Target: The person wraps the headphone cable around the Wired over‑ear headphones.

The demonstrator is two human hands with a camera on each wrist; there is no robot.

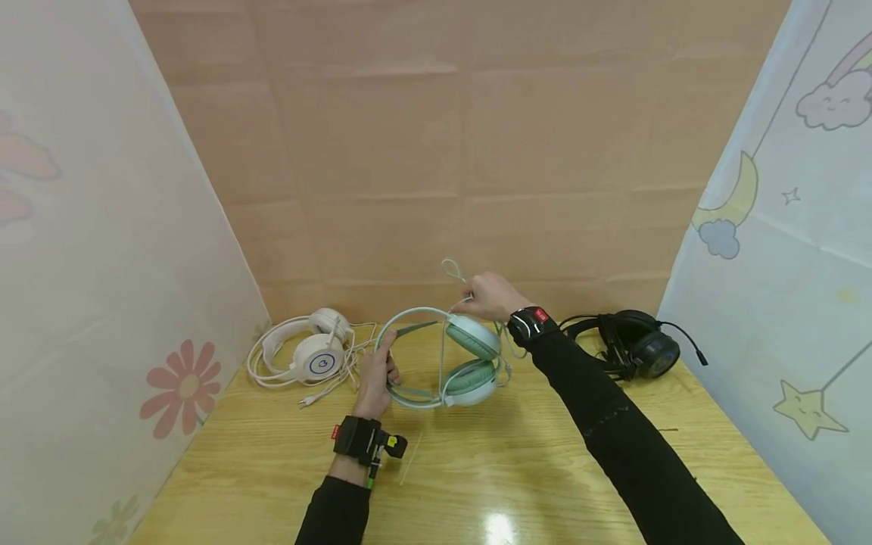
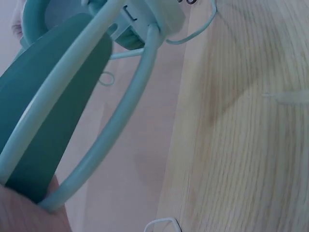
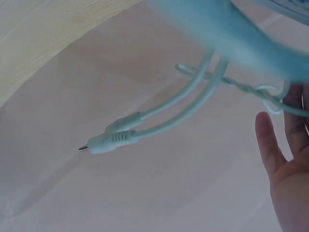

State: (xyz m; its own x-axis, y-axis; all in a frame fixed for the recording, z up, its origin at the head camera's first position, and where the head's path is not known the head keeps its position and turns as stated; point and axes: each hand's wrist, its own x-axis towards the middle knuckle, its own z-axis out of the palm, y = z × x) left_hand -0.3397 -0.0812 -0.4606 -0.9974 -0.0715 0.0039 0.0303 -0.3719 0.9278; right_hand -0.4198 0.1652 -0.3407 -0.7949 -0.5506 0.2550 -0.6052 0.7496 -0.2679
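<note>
A pair of mint-green and white headphones [image 1: 471,338] is held above the table, its ear cups to the right. My left hand [image 1: 373,378] grips the headband [image 1: 409,312] at the left; the left wrist view shows the headband's double rails [image 2: 116,123] rising from that hand. At the far side of the upper ear cup, my right hand [image 1: 492,295] holds the thin cable [image 1: 453,269], a loop of which sticks up past the fingers. In the right wrist view, the cable's plug [image 3: 113,141] hangs beside two cable strands, apart from the thumb.
White headphones [image 1: 322,359] with a coiled cable lie at the back left. Black headphones with a microphone [image 1: 636,344] lie at the back right. A brown paper-covered wall [image 1: 436,151] closes the back, and patterned panels flank the wooden table [image 1: 477,462].
</note>
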